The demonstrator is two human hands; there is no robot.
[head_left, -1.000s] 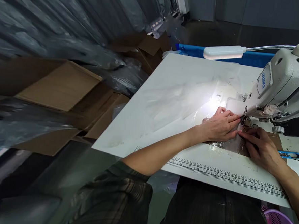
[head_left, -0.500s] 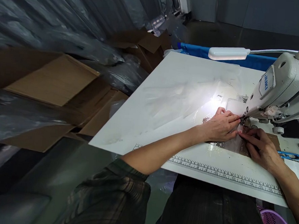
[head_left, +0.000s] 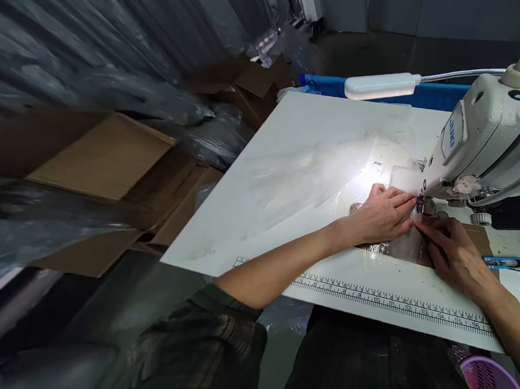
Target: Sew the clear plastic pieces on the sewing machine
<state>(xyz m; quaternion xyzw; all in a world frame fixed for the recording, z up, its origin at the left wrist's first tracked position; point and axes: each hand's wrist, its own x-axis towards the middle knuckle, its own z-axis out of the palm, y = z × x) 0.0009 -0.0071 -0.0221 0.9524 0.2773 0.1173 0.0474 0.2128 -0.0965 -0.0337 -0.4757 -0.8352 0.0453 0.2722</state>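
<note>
My left hand [head_left: 381, 215] lies flat on a clear plastic sheet [head_left: 398, 245], fingers together and pointing at the presser foot [head_left: 422, 205] of the white sewing machine [head_left: 487, 144]. My right hand [head_left: 452, 253] rests just right of it, fingers stretched out and pressing the same sheet over a brown piece [head_left: 477, 240]. Both sets of fingertips nearly meet in front of the needle. More clear plastic [head_left: 323, 169] spreads over the white table [head_left: 285, 219] to the left, lit by the machine lamp [head_left: 379, 85].
Blue thread snips [head_left: 505, 263] lie right of my right hand. A printed ruler [head_left: 389, 302] runs along the table's front edge. Open cardboard boxes [head_left: 103, 167] and plastic-wrapped bundles stand on the floor to the left. A purple basket [head_left: 490, 387] sits at bottom right.
Both hands stay pressed on the plastic at the presser foot; only the head camera has shifted slightly.
</note>
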